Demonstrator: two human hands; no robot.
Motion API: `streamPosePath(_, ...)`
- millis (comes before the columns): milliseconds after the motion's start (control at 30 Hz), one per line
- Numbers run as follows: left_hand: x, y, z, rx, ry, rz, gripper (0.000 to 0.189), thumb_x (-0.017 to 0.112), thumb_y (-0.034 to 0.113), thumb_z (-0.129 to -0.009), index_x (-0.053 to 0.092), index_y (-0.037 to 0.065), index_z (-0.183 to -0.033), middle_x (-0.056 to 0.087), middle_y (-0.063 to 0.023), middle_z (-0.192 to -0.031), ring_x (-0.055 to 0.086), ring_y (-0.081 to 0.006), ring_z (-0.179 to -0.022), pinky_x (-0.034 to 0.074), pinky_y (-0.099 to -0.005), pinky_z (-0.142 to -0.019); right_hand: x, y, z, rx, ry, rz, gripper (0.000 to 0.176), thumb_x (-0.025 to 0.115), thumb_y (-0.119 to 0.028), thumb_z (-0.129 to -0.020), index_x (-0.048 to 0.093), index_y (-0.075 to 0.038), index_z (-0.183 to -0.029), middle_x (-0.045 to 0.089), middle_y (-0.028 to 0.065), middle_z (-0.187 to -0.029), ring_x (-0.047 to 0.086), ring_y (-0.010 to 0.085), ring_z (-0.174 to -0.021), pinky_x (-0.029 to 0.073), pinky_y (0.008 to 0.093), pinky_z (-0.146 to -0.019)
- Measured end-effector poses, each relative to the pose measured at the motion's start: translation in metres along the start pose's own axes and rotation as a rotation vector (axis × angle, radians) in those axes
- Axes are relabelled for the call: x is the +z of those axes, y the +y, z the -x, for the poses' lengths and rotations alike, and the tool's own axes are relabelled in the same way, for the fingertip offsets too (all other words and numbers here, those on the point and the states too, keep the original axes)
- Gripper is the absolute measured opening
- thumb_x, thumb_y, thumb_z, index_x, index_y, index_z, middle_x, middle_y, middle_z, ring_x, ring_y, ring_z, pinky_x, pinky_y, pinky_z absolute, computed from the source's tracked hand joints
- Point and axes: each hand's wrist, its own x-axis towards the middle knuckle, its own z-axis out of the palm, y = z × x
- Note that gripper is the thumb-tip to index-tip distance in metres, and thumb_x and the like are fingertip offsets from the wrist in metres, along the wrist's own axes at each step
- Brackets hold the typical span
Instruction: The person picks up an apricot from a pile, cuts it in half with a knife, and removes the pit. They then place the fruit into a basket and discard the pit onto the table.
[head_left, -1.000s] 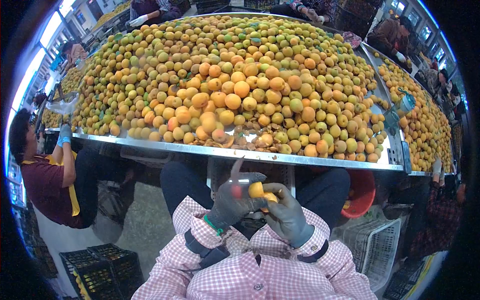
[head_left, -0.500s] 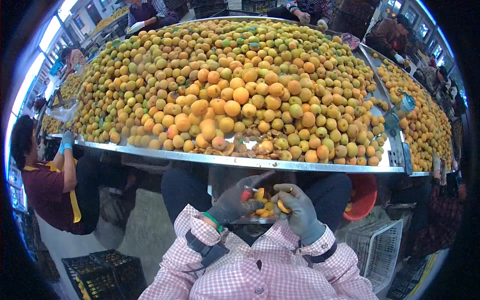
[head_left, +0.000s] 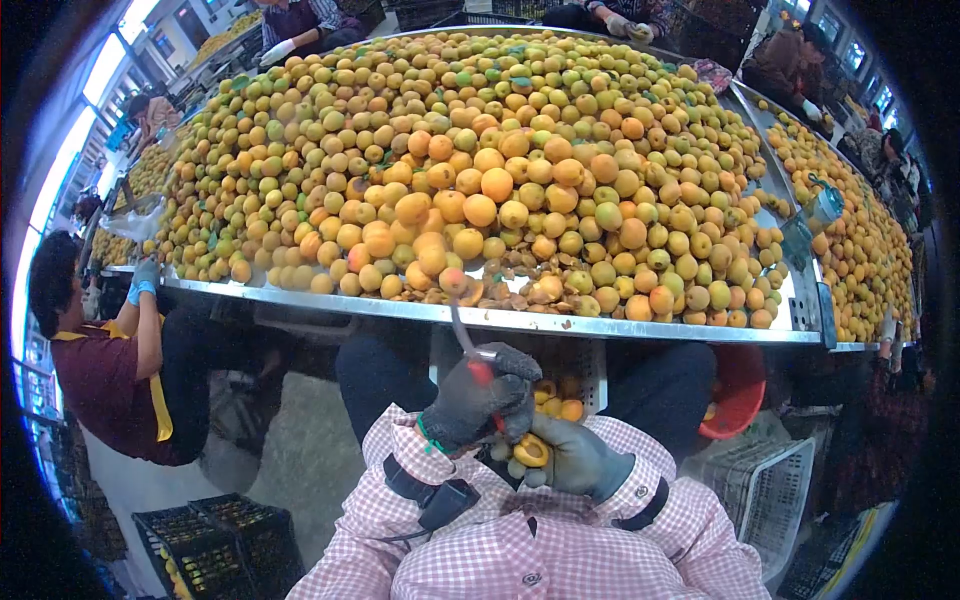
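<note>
While the left hand (head_left: 482,398) is clenched around a red-handled knife (head_left: 479,372), blade up, the right hand (head_left: 575,460) is closed on a cut-open apricot (head_left: 530,450) just below it, over the lap. Ahead, a steel worktop (head_left: 560,323) bears a huge heap of apricots (head_left: 500,170). A seated person (head_left: 100,370) works at its left end, with black crates (head_left: 205,545) on the floor.

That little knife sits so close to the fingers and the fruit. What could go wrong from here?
1. The left hand grips the knife with its bare blade pointing up, right beside the right hand. A slip could cut a glove.
2. The apricot half rests only at the right fingertips, so it might drop.
3. The heaped apricots reach the table edge, so some could roll off.
</note>
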Motion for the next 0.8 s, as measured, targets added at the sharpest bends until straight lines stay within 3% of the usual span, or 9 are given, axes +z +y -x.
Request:
streamPosePath(33, -0.005, -0.004, -0.001, 0.095, -0.099, 0.048, 0.03, 0.061, 0.014, -0.086, 0.053, -0.002, -0.11, 0.057, -0.009, -0.069, 0.057, -0.0172, -0.055, 0.048, -0.0307, -0.051, 0.0, 0.001, 0.0, -0.042, 0.033, 0.063, 0.035, 0.042, -0.033, -0.096, 0.051, -0.004, -0.113, 0.061, 0.0069, -0.098, 0.058, 0.0106, -0.073, 0.045, 0.0199, -0.055)
streamPosePath(167, 0.007, -0.007, -0.013, 0.2, -0.008, -0.118, 0.031, 0.058, 0.013, -0.088, 0.05, -0.002, -0.114, 0.055, -0.0084, -0.071, 0.055, -0.0178, -0.053, 0.048, -0.0312, -0.052, -0.006, -0.001, 0.002, -0.308, 0.126, 0.196, 0.03, 0.049, -0.027, -0.093, 0.054, -0.002, -0.109, 0.06, 0.0081, -0.096, 0.058, 0.012, -0.072, 0.046, 0.0222, -0.059)
streamPosePath(233, 0.005, -0.013, -0.02, 0.581, 0.3, -0.547, 0.031, 0.054, 0.013, -0.09, 0.045, 0.0, -0.117, 0.051, -0.0047, -0.068, 0.05, -0.0155, -0.048, 0.045, -0.0296, -0.047, 0.001, 0.002, -0.001, -0.439, 0.362, 0.41, 0.028, 0.05, -0.024, -0.093, 0.053, -0.001, -0.109, 0.059, 0.0099, -0.098, 0.058, 0.0135, -0.077, 0.047, 0.0237, -0.063)
streamPosePath(267, 0.003, -0.013, -0.021, 0.582, 0.298, -0.547, 0.031, 0.054, 0.013, -0.09, 0.045, 0.0, -0.117, 0.051, -0.0047, -0.068, 0.05, -0.0155, -0.048, 0.045, -0.0296, -0.047, 0.005, 0.003, -0.003, -0.563, 0.598, 0.62, 0.026, 0.051, -0.02, -0.092, 0.053, 0.0, -0.11, 0.058, 0.0117, -0.101, 0.059, 0.0151, -0.082, 0.048, 0.0251, -0.067)
streamPosePath(333, -0.001, -0.013, -0.022, 0.352, 0.233, 0.534, 0.03, 0.05, 0.012, -0.092, 0.043, 0.002, -0.119, 0.047, -0.0021, -0.065, 0.044, -0.0125, -0.045, 0.039, -0.0274, -0.04, -0.03, 0.026, -0.02, -0.607, 0.491, 0.479, 0.026, 0.051, -0.017, -0.092, 0.051, 0.0, -0.111, 0.057, 0.0133, -0.104, 0.059, 0.0175, -0.087, 0.048, 0.0266, -0.071)
streamPosePath(500, 0.0, -0.004, -0.016, 0.334, 0.094, 0.485, 0.018, 0.049, 0.014, -0.092, 0.05, 0.004, -0.107, 0.048, -0.0026, -0.067, 0.044, -0.0128, -0.046, 0.036, -0.0277, -0.039, 0.023, 0.011, 0.009, -0.402, 0.206, 0.085, 0.03, 0.046, -0.012, -0.093, 0.042, 0.001, -0.12, 0.052, 0.0176, -0.114, 0.057, 0.0243, -0.1, 0.049, 0.0302, -0.079)
streamPosePath(567, 0.007, 0.0, -0.013, 0.309, 0.175, 0.391, 0.022, 0.047, 0.022, -0.093, 0.043, 0.012, -0.073, 0.034, 0.0024, -0.059, 0.033, -0.0116, -0.042, 0.03, -0.0253, -0.041, 0.017, 0.011, 0.014, -0.342, 0.185, 0.086, 0.033, 0.045, -0.012, -0.094, 0.038, 0.001, -0.124, 0.051, 0.0171, -0.119, 0.057, 0.0253, -0.1, 0.049, 0.0302, -0.08)
streamPosePath(667, 0.008, -0.005, -0.005, 0.367, 0.162, 0.27, 0.025, 0.047, 0.022, -0.092, 0.044, 0.011, -0.07, 0.036, 0.0006, -0.059, 0.037, -0.0143, -0.046, 0.032, -0.029, -0.044, 0.023, 0.007, 0.02, -0.361, 0.38, 0.178, 0.035, 0.046, -0.014, -0.094, 0.037, 0.001, -0.125, 0.05, 0.0177, -0.119, 0.057, 0.0238, -0.1, 0.049, 0.0289, -0.08)
streamPosePath(800, 0.011, 0.0, 0.0, 0.365, 0.124, 0.387, 0.025, 0.05, 0.023, -0.091, 0.044, 0.011, -0.07, 0.037, -0.0007, -0.059, 0.039, -0.0158, -0.05, 0.034, -0.0304, -0.048, 0.033, 0.008, 0.021, -0.519, 0.334, 0.341, 0.035, 0.047, -0.015, -0.094, 0.037, 0.001, -0.124, 0.052, 0.0189, -0.114, 0.06, 0.0211, -0.091, 0.051, 0.0271, -0.073)
